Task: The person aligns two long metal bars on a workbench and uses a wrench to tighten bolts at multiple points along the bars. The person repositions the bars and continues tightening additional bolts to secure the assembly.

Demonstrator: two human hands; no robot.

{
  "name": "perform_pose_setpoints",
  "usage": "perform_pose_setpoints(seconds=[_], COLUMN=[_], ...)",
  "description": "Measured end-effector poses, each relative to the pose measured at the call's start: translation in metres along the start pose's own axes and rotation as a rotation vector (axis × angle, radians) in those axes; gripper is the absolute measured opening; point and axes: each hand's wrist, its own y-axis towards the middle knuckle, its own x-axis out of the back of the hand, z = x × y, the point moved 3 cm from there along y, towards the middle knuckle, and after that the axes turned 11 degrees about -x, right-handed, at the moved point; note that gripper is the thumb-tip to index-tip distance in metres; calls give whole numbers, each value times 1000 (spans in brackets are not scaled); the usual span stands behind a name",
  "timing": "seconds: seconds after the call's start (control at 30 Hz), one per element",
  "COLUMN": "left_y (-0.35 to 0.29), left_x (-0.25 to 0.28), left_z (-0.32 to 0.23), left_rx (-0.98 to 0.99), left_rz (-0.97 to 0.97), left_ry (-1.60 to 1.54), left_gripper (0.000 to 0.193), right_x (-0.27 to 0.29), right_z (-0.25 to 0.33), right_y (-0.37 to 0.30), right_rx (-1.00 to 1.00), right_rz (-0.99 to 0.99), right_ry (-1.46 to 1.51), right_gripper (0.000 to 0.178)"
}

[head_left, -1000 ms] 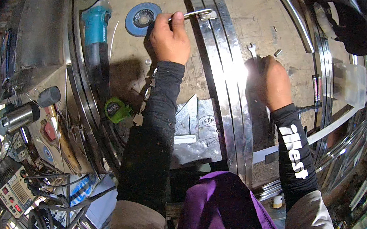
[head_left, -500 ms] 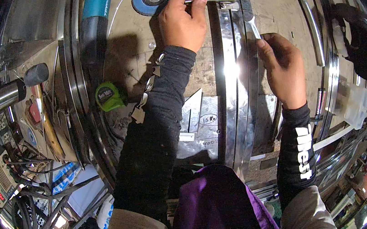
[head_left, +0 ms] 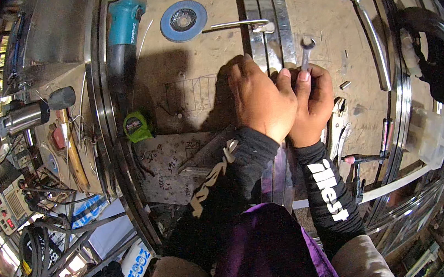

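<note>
My left hand [head_left: 264, 100] straddles a bundle of long shiny metal bars [head_left: 261, 6], fingers over the left side and thumb at the right. Beside it, my right hand [head_left: 313, 101] grips an open-end wrench [head_left: 307, 55] by its handle, jaw pointing away from me. The two hands touch or overlap at the wrists' near side. Farther up, a thin metal rod [head_left: 235, 24] lies across the bars, its right end at a small metal piece [head_left: 264, 27]. The undersides of my left fingers are hidden.
A blue flap disc [head_left: 183, 20], a teal angle grinder [head_left: 124, 28] and a green tape measure [head_left: 137, 126] lie left. At right are a ratchet handle [head_left: 373, 37], more wrenches [head_left: 339, 135] and a dark helmet-like object [head_left: 434, 57]. A power unit [head_left: 11, 206] with cables stands far left.
My left hand has let go of the thin rod and come back toward me onto the bars. My right hand, with the wrench, has moved left and nearer, beside it.
</note>
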Motion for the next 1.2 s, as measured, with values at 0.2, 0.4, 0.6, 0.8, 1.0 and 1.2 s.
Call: perform_pose_setpoints(seconds=[0.2, 0.4, 0.6, 0.8, 1.0, 1.2], left_y=[27, 27, 31, 31, 54, 79], left_x=[-5, -16, -10, -6, 6, 17], left_z=[10, 44, 48, 45, 54, 50], left_rx=[159, 107, 7, 37, 478, 725], left_rz=[177, 192, 159, 204, 376, 544], left_ry=[188, 49, 11, -53, -497, -581], left_gripper=[35, 37, 39, 29, 65, 118], right_x=[10, 21, -2, -3, -5, -14], right_z=[-9, 22, 17, 8, 29, 23], right_y=[5, 43, 55, 58, 55, 49], right_rx=[-504, -336, -305, -376, -420, -299], right_rz=[161, 365, 424, 360, 367, 315], right_ry=[632, 74, -16, -62, -83, -111], right_gripper=[16, 17, 17, 17, 17, 17])
